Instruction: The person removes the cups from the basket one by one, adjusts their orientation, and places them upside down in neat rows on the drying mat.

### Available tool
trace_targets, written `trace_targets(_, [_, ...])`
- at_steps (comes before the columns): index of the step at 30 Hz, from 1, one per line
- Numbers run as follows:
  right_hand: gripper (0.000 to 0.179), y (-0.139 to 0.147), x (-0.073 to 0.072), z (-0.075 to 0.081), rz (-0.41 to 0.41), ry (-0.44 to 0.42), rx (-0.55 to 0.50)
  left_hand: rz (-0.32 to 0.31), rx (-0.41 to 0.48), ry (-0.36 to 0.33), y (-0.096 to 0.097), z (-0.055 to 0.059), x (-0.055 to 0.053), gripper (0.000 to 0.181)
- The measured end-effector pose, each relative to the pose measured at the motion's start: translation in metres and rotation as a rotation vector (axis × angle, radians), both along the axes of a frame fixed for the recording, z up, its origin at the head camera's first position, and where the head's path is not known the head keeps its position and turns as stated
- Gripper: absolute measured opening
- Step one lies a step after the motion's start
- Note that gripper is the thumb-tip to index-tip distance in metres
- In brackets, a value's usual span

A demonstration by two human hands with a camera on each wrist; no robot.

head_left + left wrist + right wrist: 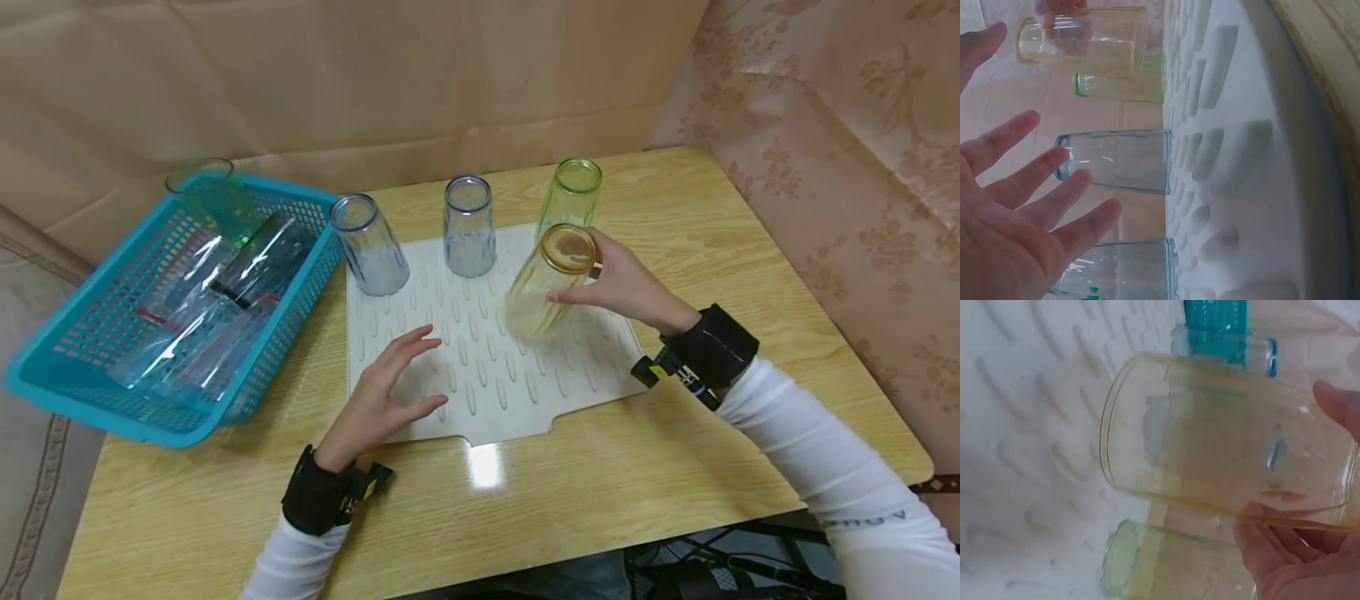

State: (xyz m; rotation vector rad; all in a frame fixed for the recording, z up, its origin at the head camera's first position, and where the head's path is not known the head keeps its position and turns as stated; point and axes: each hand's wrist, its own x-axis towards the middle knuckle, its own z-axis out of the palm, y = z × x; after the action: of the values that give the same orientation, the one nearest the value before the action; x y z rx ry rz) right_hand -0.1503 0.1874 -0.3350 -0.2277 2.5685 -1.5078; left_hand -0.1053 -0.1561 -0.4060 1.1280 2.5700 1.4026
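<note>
My right hand [618,279] grips a yellow drinking glass [528,296] near its base, fingers on one side and thumb on the other. The glass is upside down, and in the left wrist view its rim shows a small gap from the white ridged drying mat [480,421]. Just behind it a green glass [576,192] is upside down at the mat's far right corner. Two bluish glasses, one in the middle [469,229] and one at the left [371,250], stand inverted along the back. Over the mat's left front, my left hand [375,404] holds nothing, its fingers spread.
A blue plastic basket [288,333] stands on the left of the wooden table [600,475], close beside the mat. Several clear glasses lie in it, and a greenish glass [213,200] leans up over its back rim. A beige cloth [375,83] hangs behind the table.
</note>
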Motion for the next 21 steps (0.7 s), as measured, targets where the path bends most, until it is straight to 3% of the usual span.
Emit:
trace_targets(9, [0.077, 0.022, -0.01, -0.003, -0.154, -0.011, 0.018, 0.045, -0.008, 0.007, -0.01, -0.001, 0.0, 0.067])
trace_targets(21, [0.086, 0.036, -0.02, -0.007, -0.206, -0.033, 0.046, 0.076, -0.008, -0.028, -0.024, -0.005, 0.002, 0.069])
